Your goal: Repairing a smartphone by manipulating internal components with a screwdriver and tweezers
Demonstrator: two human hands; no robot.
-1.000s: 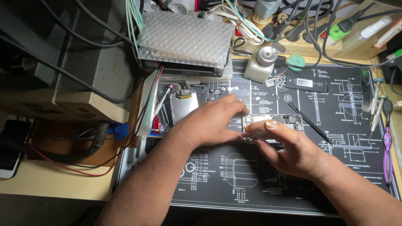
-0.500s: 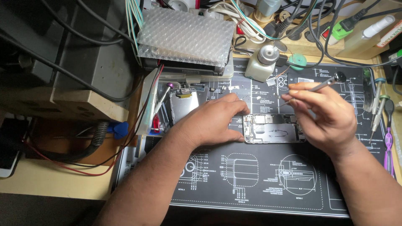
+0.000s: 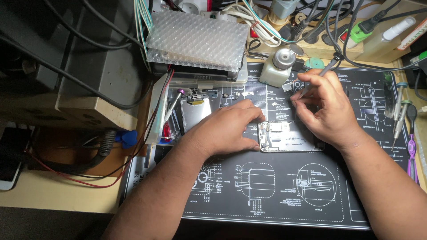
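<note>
Head view, left hand: your left hand (image 3: 224, 129) lay palm down on the left end of the opened silver phone chassis (image 3: 287, 138), fingers pressing its edge, pinning it rather than grasping it.
Head view, right hand: your right hand (image 3: 327, 106) was pinched shut on a slim grey-handled tool (image 3: 322, 74), its tip angled down toward a small dark component (image 3: 299, 86) lying on the mat just above the chassis.
Where the work sat: the chassis rested flat on the black work mat with white diagrams (image 3: 275, 191), between your two hands.
Around it: a white dispenser bottle with a round metal top (image 3: 278, 66) stood just beside the tool tip; a thin silver plate (image 3: 195, 113) lay left of your left hand; a bubble-wrapped box (image 3: 195, 40) sat behind; screwdrivers (image 3: 400, 111) lined the mat's right edge.
Doing it well: my read was that you needed a steady left-hand press and a light, low tool angle, so the small part wouldn't skid.
Hard to make out: the tool tip was hidden by your fingers, so I couldn't tell whether it touched the part; the chassis's right end was under your palm.
</note>
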